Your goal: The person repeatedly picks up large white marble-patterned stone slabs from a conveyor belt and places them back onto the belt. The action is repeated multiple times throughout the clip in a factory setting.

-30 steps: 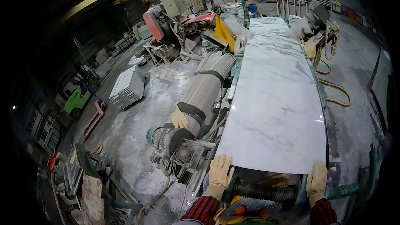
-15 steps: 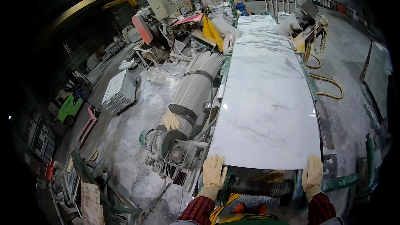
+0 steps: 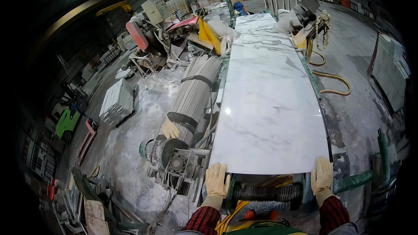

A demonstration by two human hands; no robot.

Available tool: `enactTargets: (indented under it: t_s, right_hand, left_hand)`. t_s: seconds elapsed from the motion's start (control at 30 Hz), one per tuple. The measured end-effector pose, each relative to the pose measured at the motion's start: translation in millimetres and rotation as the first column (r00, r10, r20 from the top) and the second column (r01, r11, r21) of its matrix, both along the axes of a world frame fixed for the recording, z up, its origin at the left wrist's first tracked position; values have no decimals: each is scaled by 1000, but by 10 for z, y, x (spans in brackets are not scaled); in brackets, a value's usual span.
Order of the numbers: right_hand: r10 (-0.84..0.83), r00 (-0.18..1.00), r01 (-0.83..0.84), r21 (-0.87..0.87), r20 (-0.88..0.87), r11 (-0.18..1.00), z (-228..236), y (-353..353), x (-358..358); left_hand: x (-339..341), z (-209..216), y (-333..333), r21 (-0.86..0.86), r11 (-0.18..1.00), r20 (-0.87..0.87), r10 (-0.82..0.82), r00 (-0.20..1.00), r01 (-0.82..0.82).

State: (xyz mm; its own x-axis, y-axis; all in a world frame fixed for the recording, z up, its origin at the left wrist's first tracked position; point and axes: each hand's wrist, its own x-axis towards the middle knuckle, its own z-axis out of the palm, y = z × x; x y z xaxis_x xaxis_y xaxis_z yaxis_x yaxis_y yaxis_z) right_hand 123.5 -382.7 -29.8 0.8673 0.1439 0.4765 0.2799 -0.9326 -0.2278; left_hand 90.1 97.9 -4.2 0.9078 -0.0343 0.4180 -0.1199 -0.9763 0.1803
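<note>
Marble fills the middle of the view: a long white slab (image 3: 272,100) with grey veins lies flat on a roller line and runs away from the person toward the far end of the hall. Its near edge sits just beyond both gloved hands. The left hand (image 3: 217,179) lies flat with fingers spread, fingertips touching the slab's near left corner, its grip open and closed on nothing. The right hand (image 3: 322,175) rests the same way at the near right corner, palm down, fingers extended against the edge, also holding nothing. Between the hands, just under the slab's edge, a dark ribbed roller (image 3: 265,191) crosses the frame, with yellow hoses (image 3: 230,217) below it. Both forearms come up from the lower edge in red plaid sleeves (image 3: 202,219), roughly parallel and set as wide as the slab. Left of the line stands a grey motor and gearbox (image 3: 167,156), and behind it a strapped bundle of grey strips (image 3: 196,91) with a loose glove (image 3: 170,128) lying on it. The concrete floor (image 3: 130,148) is caked with pale stone dust; a stack of cut tiles (image 3: 116,102) rests on it farther left. An orange hose (image 3: 333,78) snakes over the floor on the right, near a green pipe (image 3: 383,152).
</note>
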Motion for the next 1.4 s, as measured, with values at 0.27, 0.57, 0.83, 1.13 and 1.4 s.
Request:
enactTargets:
  t_s: [0.27, 0.57, 0.83, 1.13, 1.4]
  right_hand:
    - [-5, 1000, 6, 11, -14, 1000, 46, 10, -38]
    - [-4, 1000, 4, 8, -21, 1000, 27, 17, -92]
    - [9, 1000, -9, 24, -11, 1000, 45, 20, -107]
    - [3, 1000, -2, 30, -29, 1000, 91, 42, -143]
    - [23, 999, -22, -7, 35, 1000, 13, 15, -172]
  left_hand:
    - [-40, -64, 4, -28, 1000, -40, 8, 999, -9]
    - [-61, -19, 2, -29, 1000, -7, -13, 1000, 13]
    - [-100, 11, -19, -31, 999, 7, -16, 1000, 16]
    - [-132, 7, -9, -53, 998, -11, -23, 1000, 23]
    - [-140, 69, -31, -10, 999, 59, -30, 998, 31]
